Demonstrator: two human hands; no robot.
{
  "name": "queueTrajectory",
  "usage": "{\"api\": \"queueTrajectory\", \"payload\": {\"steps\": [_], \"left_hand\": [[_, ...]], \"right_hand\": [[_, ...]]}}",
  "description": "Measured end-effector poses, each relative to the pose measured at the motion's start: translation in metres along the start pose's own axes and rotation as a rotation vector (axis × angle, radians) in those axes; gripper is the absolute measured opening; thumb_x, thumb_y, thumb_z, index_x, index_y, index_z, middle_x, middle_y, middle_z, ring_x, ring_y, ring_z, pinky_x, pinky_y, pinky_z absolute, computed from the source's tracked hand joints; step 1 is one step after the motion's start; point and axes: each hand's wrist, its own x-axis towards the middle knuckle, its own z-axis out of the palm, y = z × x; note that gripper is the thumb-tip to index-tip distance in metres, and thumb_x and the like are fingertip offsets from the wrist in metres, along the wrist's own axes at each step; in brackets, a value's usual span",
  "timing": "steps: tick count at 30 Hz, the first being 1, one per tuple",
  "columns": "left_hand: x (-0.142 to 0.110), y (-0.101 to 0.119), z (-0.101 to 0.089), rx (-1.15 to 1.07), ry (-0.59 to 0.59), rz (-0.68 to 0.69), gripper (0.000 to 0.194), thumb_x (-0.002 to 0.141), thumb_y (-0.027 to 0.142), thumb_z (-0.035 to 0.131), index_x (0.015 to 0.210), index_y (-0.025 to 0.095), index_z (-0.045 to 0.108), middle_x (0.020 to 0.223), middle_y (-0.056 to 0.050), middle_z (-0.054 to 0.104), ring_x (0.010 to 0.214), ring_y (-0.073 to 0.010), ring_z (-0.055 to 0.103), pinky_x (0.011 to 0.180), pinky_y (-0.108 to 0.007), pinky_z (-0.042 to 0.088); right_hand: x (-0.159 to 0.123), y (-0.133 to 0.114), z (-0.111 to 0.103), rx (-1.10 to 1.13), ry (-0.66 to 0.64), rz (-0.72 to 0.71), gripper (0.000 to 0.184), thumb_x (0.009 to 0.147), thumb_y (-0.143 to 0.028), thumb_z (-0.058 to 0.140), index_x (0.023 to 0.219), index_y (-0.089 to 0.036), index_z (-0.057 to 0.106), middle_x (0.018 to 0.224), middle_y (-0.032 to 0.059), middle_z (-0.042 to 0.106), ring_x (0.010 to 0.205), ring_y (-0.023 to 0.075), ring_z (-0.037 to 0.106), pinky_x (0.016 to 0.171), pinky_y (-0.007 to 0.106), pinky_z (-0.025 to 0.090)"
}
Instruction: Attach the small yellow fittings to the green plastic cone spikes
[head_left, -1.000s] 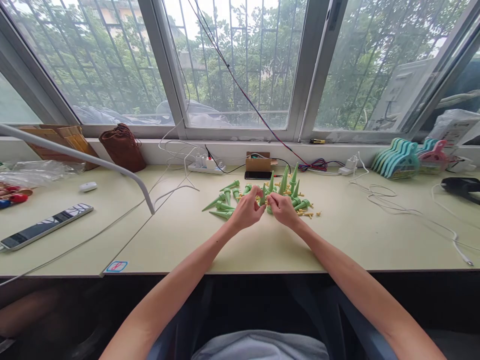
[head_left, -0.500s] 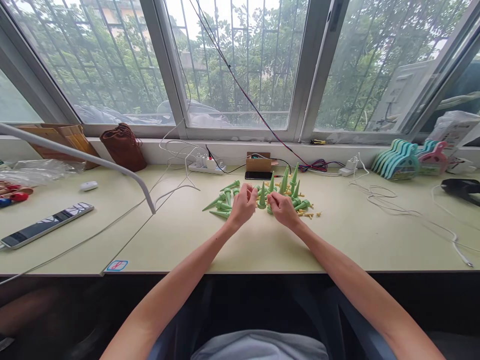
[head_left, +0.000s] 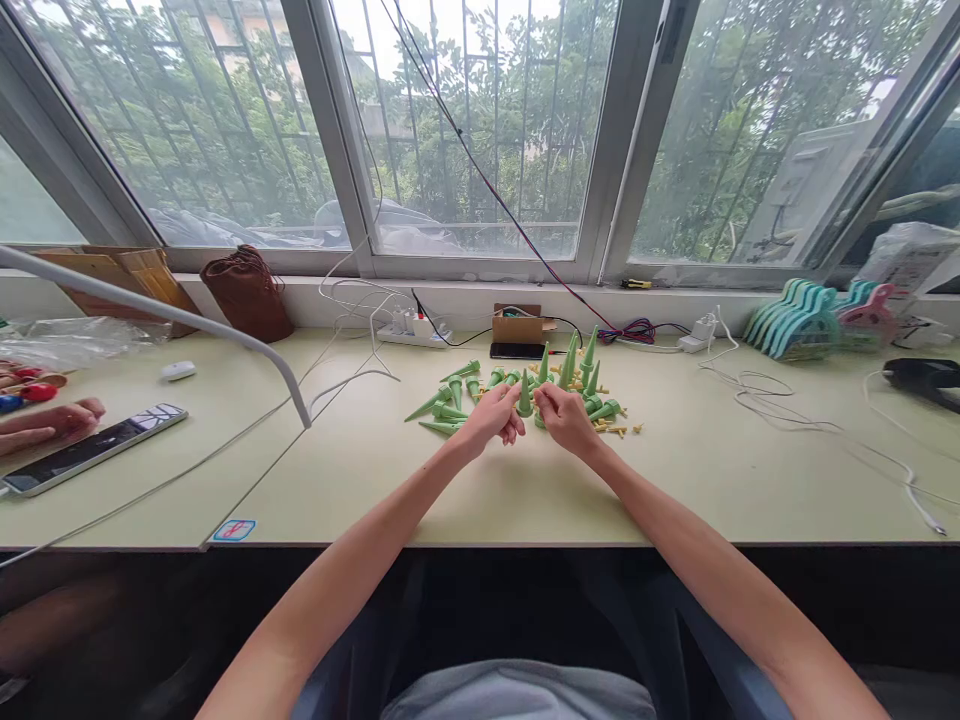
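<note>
A green watering spike (head_left: 524, 394) stands point up between my two hands. My left hand (head_left: 491, 418) has its thumb and forefinger against the spike's left side, with the other fingers hanging loosely below. My right hand (head_left: 566, 418) is closed in a pinch just right of the spike's base. A small yellow valve seems to be in that pinch, mostly hidden by the fingers. More green spikes (head_left: 426, 405) lie to the left, and several stand upright (head_left: 568, 362) behind my right hand. Small yellow valves (head_left: 616, 430) are scattered to the right.
A small cardboard box (head_left: 517, 325) and a black phone (head_left: 517, 351) are behind the spikes. At left, another person's hand (head_left: 71, 418) rests near a long power bank-like device (head_left: 97, 448). A grey curved arm (head_left: 247, 345) crosses the left side. Cables (head_left: 810, 410) and hangers (head_left: 795, 318) are at right.
My left hand drew away from the spike to the left, then came back to it with the fingers lower. My right hand stays nearly still. Another person's hand has appeared at far left.
</note>
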Motion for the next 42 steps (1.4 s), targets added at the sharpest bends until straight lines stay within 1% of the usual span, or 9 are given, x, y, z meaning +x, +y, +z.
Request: {"api": "queueTrajectory", "payload": {"steps": [6,10,17,22,26,32,37,42], "left_hand": [[-0.003,0.003,-0.002,-0.001,-0.009,-0.005,0.042,0.089,0.062,0.048,0.092,0.02,0.04,0.063,-0.003,0.067,0.04,-0.0103,0.052,0.042,-0.022,0.04],[-0.006,0.005,-0.003,-0.017,-0.04,-0.02,0.046,0.087,0.065,0.05,0.094,0.02,0.041,0.072,-0.005,0.07,0.043,-0.0098,0.054,0.046,-0.023,0.043],[-0.009,0.008,-0.004,-0.042,-0.053,-0.042,0.048,0.085,0.064,0.055,0.096,0.019,0.044,0.082,-0.008,0.072,0.046,-0.0091,0.056,0.048,-0.023,0.043],[-0.009,0.009,-0.004,-0.049,-0.043,-0.04,0.05,0.083,0.064,0.059,0.097,0.017,0.047,0.084,-0.009,0.072,0.048,-0.0093,0.057,0.048,-0.023,0.044],[-0.007,0.007,-0.004,-0.054,-0.039,-0.014,0.051,0.081,0.063,0.062,0.099,0.017,0.049,0.086,-0.01,0.072,0.05,-0.0095,0.059,0.049,-0.023,0.044],[-0.01,0.008,-0.004,-0.034,-0.01,0.024,0.051,0.079,0.059,0.067,0.103,0.017,0.047,0.085,-0.01,0.072,0.054,-0.0102,0.06,0.05,-0.023,0.045],[-0.011,0.009,-0.004,-0.007,-0.012,0.078,0.051,0.079,0.054,0.069,0.105,0.018,0.044,0.082,-0.007,0.07,0.055,-0.0111,0.061,0.048,-0.023,0.045],[-0.01,0.007,-0.003,0.059,-0.015,0.148,0.049,0.08,0.05,0.069,0.107,0.019,0.041,0.076,-0.002,0.066,0.054,-0.0109,0.06,0.046,-0.022,0.045]], "right_hand": [[0.001,0.002,0.0,0.01,-0.014,0.004,0.036,0.097,-0.045,0.041,0.07,-0.021,0.041,0.054,-0.004,0.041,0.05,0.0112,0.034,0.052,0.025,0.028],[0.001,0.001,0.0,0.014,-0.014,0.004,0.036,0.096,-0.046,0.04,0.07,-0.021,0.04,0.054,-0.0039,0.042,0.05,0.0112,0.034,0.052,0.025,0.029],[0.0,0.002,0.0,0.022,-0.016,0.011,0.034,0.096,-0.045,0.04,0.072,-0.021,0.041,0.054,-0.0039,0.043,0.049,0.0112,0.036,0.052,0.025,0.03],[0.0,0.004,-0.001,0.024,-0.014,0.004,0.033,0.097,-0.044,0.04,0.073,-0.021,0.042,0.054,-0.004,0.043,0.049,0.0114,0.036,0.052,0.025,0.03],[0.001,0.005,-0.001,0.026,-0.018,0.0,0.032,0.097,-0.043,0.039,0.074,-0.022,0.041,0.054,-0.0041,0.044,0.049,0.0115,0.037,0.052,0.025,0.031],[0.0,0.006,0.0,0.034,-0.025,0.003,0.03,0.097,-0.042,0.038,0.075,-0.022,0.042,0.055,-0.0038,0.044,0.049,0.0119,0.038,0.052,0.025,0.032],[0.001,0.005,0.0,0.013,-0.007,-0.007,0.032,0.097,-0.044,0.039,0.074,-0.021,0.043,0.056,-0.0038,0.042,0.05,0.0117,0.036,0.052,0.025,0.029],[0.001,0.004,-0.001,0.007,-0.011,-0.001,0.032,0.097,-0.044,0.039,0.074,-0.021,0.043,0.055,-0.0044,0.039,0.049,0.0116,0.033,0.051,0.025,0.028]]}}
